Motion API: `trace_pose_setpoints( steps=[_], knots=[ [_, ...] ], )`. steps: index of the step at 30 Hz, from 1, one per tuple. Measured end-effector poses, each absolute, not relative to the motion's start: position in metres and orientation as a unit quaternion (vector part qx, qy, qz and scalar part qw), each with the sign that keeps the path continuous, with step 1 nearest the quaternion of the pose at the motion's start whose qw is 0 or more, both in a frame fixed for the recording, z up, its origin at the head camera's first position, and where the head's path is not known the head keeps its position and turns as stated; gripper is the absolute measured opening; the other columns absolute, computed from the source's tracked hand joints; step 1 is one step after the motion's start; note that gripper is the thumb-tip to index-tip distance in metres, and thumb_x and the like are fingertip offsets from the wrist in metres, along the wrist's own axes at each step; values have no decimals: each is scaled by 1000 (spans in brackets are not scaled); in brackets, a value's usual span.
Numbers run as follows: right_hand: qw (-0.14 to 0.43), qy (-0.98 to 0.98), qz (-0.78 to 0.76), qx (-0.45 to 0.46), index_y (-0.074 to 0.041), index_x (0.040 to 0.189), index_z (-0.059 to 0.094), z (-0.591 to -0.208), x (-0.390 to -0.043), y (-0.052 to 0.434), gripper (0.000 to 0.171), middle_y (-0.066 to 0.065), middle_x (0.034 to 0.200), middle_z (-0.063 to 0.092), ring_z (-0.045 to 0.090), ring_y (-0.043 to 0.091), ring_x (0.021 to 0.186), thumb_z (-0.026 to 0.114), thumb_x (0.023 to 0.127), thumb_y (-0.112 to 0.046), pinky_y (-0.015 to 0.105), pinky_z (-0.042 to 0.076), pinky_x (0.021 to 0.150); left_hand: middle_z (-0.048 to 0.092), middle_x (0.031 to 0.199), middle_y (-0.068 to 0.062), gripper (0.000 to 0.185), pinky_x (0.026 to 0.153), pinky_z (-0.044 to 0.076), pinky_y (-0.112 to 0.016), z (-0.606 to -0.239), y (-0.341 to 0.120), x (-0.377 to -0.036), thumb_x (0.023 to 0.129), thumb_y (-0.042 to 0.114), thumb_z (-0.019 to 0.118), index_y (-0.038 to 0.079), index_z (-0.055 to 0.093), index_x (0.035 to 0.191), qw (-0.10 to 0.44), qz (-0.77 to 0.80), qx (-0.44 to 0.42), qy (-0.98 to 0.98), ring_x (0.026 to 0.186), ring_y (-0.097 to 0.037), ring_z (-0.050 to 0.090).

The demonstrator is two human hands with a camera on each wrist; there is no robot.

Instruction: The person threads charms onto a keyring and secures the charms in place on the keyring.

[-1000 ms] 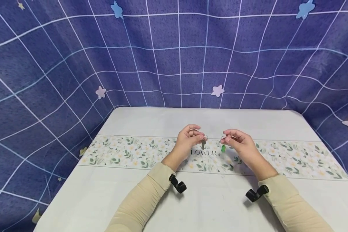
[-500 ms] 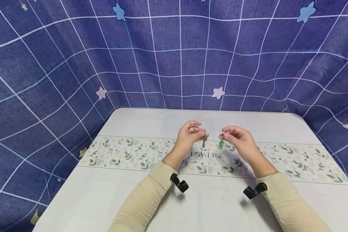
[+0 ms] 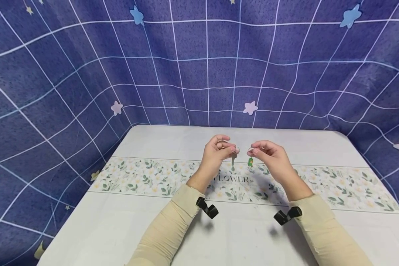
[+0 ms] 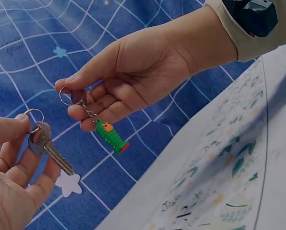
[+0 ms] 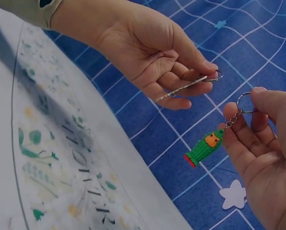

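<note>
My left hand (image 3: pixel 213 157) pinches a small metal ring between thumb and forefinger. From that ring hangs a metal key (image 4: pixel 56 154), with a bluish key head partly hidden behind it. My right hand (image 3: pixel 273 158) pinches the split ring (image 5: pixel 244 102) of a keychain. A short chain links it to a green figure (image 4: pixel 109 136) with an orange face and a red base, which dangles below the fingers. Both hands are raised over the table, facing each other, the two rings close together with a small gap between. In the right wrist view the key (image 5: pixel 181 89) shows edge-on.
A white tablecloth (image 3: pixel 239 236) with a floral band (image 3: pixel 146 175) covers the table. Behind and to the left hangs a blue curtain (image 3: pixel 189 70) with grid lines and stars. Black camera mounts (image 3: pixel 207 208) sit on both wrists.
My right hand has moved left and upward with the keychain, narrowing the gap to the ring in my left hand. The left hand has risen slightly. The green figure has turned to show its orange part.
</note>
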State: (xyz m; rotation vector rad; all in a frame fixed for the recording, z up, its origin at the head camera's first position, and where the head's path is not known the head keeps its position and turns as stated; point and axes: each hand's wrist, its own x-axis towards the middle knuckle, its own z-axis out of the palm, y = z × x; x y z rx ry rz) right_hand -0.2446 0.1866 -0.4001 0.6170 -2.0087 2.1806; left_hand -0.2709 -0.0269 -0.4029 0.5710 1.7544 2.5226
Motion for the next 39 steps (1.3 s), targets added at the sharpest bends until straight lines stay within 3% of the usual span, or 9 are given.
trace_pose_setpoints(
  steps=[7, 10, 16, 23, 28, 32, 39],
  knots=[
    [60, -654, 724, 209, 16, 113, 57, -396, -247, 182, 21, 0, 95, 70, 72, 9, 91, 61, 99, 0, 26, 54, 93, 71, 88, -2, 27, 83, 60, -36, -396, -26, -272, 94, -9, 63, 5, 55, 115, -9, 806, 186, 562, 82, -14, 73],
    [59, -656, 723, 210, 15, 113, 58, -394, -247, 180, 21, 3, 98, 69, 72, 10, 91, 62, 99, -1, 26, 55, 92, 72, 88, -1, 26, 82, 60, -36, -395, -26, -271, 94, -9, 64, 4, 55, 115, -18, 801, 191, 567, 81, -14, 73],
    [52, -664, 719, 201, 3, 107, 66, -391, -245, 178, 10, 4, 99, 69, 72, 10, 89, 63, 99, -3, 26, 56, 91, 71, 88, 1, 26, 81, 60, -35, -395, -25, -269, 94, -7, 66, 0, 55, 117, -34, 787, 199, 582, 80, -12, 72],
    [46, -667, 716, 198, 7, 109, 64, -391, -244, 175, 14, 1, 95, 69, 73, 10, 88, 62, 99, -2, 26, 56, 90, 71, 89, 0, 27, 79, 60, -33, -393, -24, -266, 93, -8, 66, -2, 55, 117, -40, 777, 203, 595, 79, -12, 70],
    [44, -674, 710, 201, -6, 106, 69, -391, -244, 173, 9, 4, 96, 70, 73, 10, 88, 63, 100, -3, 26, 56, 90, 70, 88, 0, 28, 76, 59, -29, -393, -24, -266, 93, -10, 64, -8, 53, 119, -46, 772, 210, 599, 77, -11, 70],
    [45, -678, 705, 203, -13, 105, 69, -390, -242, 172, 12, 3, 98, 70, 72, 10, 88, 63, 100, -4, 26, 56, 89, 70, 87, 3, 26, 73, 58, -27, -393, -25, -266, 94, -9, 65, -5, 54, 117, -46, 771, 217, 597, 75, -10, 69],
    [42, -683, 701, 201, -6, 106, 68, -388, -241, 171, 9, 0, 96, 71, 72, 9, 88, 62, 100, -3, 25, 56, 90, 69, 87, 3, 25, 73, 58, -27, -394, -25, -265, 94, -8, 65, -3, 55, 116, -48, 766, 226, 600, 76, -10, 69]
  ],
)
